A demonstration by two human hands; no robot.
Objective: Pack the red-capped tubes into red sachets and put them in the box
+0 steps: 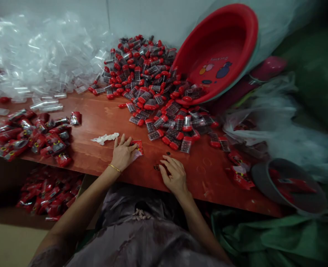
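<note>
My left hand lies on the table with its fingers spread, palm down. Partly under its fingers is a small flat red printed packet with a pale lower edge. Just beyond the fingertips lies a crumpled white strip. To the right, my right hand rests near the table's front edge, fingers loosely bent and thumb apart; I see nothing held in it. A small dark round piece sits just past its fingertips, and another small dark piece is beside them.
A heap of red-capped clear containers spills from a tilted red basin. Clear plastic sleeves pile up back left. Red wrapped packs lie at left, more in a box below. A grey bowl stands right.
</note>
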